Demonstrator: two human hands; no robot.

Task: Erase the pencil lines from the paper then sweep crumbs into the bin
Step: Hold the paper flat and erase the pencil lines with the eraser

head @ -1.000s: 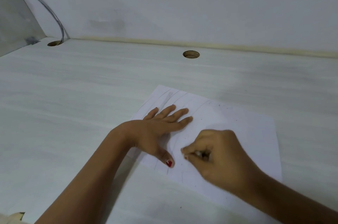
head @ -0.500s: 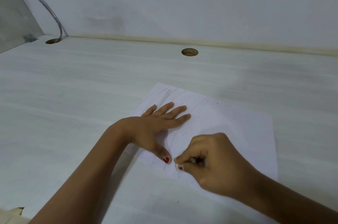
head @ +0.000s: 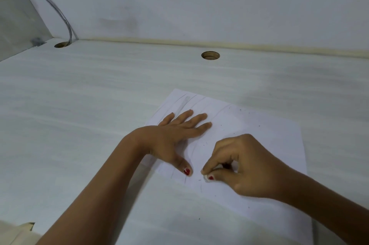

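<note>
A white sheet of paper point(head: 265, 140) lies on the pale wooden desk point(head: 79, 114), with faint curved pencil lines point(head: 184, 103) across its left part. My left hand point(head: 179, 134) lies flat on the sheet's left side, fingers straight and spread. My right hand point(head: 241, 166) pinches a small white eraser point(head: 206, 178) between thumb and fingers and holds its tip against the paper near the sheet's lower left. Most of the eraser is hidden in the fingers. Tiny dark crumbs point(head: 229, 107) are scattered over the paper. No bin is in view.
Two round cable holes are cut in the desk, one in the back middle point(head: 210, 55) and one in the back left corner point(head: 61, 44) with a grey cable point(head: 58, 11) running into it. White walls close the back and left. A beige object point(head: 18, 232) shows at the bottom left.
My right hand with the eraser has slid down and toward me along the paper. My left hand has stayed flat on the sheet.
</note>
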